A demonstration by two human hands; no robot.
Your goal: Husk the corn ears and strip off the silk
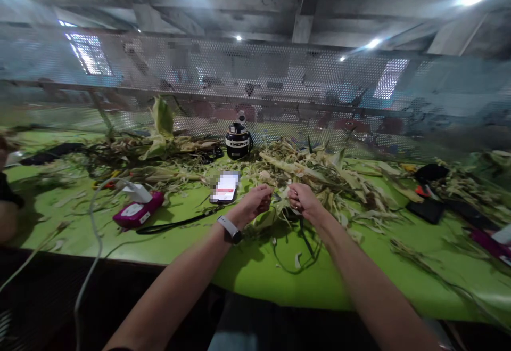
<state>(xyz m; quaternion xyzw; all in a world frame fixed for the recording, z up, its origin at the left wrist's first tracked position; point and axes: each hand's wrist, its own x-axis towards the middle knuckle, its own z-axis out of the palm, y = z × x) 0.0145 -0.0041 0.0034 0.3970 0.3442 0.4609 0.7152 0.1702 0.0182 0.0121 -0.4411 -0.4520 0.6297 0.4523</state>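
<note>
Strips of pale corn husk (283, 204) are lying on the bench (255, 276) at the middle of the view, between and just below the two hands. The left hand (259, 202) is curling into a loose fist, thumb side up, its knuckles pointing toward the right one. The right hand (304, 199) is mirroring it, fingers folding inward and fingertips facing the left; a narrow gap is separating the two. Both are looking closed, as in a pinch, but I cannot tell exactly what is sitting between the fingertips. The forearms are slanting inward from the lower corners, and a pale-banded wristwatch (229, 228) is circling the left wrist.

Just beyond the left hand, a smartphone (225, 187) is lying face up with its screen glowing, partly pixelated. Farther left, a magenta power socket block (138, 211) is carrying a white adapter (138, 193) and small white labels, their print too small to read. Behind the phone, a dark round bottle (238, 146) is standing upright, its pale band showing what is apparently "ENERGY". Heaped husks (327, 172) are spreading right of it, and a perforated metal screen (275, 82) is rising behind.
</note>
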